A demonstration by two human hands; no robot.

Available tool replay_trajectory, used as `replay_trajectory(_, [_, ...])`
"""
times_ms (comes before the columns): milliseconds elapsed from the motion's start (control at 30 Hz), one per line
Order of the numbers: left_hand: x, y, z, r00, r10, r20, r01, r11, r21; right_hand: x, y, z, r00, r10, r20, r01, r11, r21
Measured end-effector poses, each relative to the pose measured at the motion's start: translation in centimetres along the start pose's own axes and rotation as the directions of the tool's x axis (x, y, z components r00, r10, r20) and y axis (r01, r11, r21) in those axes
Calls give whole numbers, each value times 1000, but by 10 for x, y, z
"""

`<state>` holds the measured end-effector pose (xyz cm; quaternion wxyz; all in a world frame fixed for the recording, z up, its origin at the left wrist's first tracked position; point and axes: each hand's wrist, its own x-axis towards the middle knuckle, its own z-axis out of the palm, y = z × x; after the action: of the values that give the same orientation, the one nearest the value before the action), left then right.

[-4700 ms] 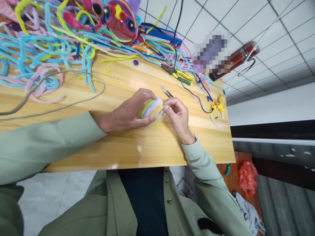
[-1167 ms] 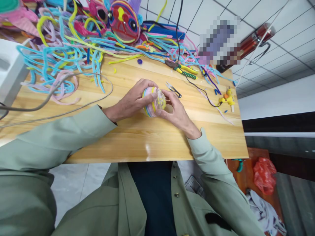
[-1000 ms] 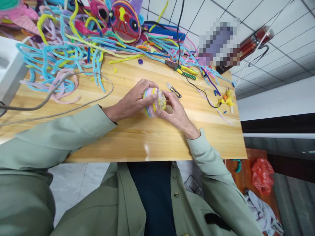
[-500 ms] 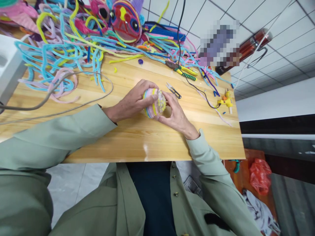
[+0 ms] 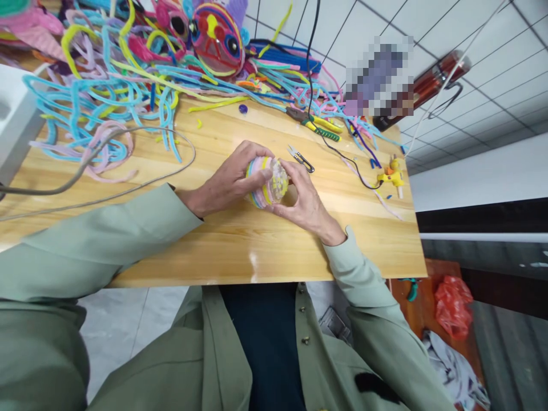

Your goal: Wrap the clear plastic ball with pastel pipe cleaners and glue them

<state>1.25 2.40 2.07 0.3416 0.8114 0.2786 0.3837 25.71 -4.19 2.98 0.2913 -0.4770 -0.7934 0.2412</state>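
Observation:
A small round piece (image 5: 278, 184), striped in pastel yellow, pink and blue and apparently wound from pipe cleaners, is held above the wooden table (image 5: 231, 245). My left hand (image 5: 233, 180) wraps its left side, thumb lying across the top. On the other side my right hand (image 5: 306, 200) grips the edge between thumb and fingers. The end facing right shows a knobbly yellow and whitish surface. Its underside is hidden by my fingers. Just beyond my right hand lie thread snips (image 5: 301, 159), blades pointing up and left.
Loose pipe cleaners (image 5: 103, 97) heap along the back left, around a colourful face-like craft piece (image 5: 219, 40). Green-and-yellow pliers (image 5: 314, 124) lie behind the snips. A yellow glue gun (image 5: 391, 177) sits at the right, its cable crossing the table. A red flask (image 5: 440, 80) stands at the back.
The striped piece has turned slightly, showing a bit more of its knobbly end. Both hands keep their hold in nearly the same place.

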Motion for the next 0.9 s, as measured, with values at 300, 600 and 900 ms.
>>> replay_trajectory(300, [-18,12,9,975,222,34,-219,973,-71,-27,18,-8,944,-329,-31,311,917,-249])
replay_trajectory(600, [-26,18,10,965,123,231,-89,984,-154,-42,16,-15,904,-428,19,405,840,-361])
replay_trajectory(900, [-23,44,6,971,-43,237,108,958,-267,-42,7,-12,820,-572,-25,492,726,-480])
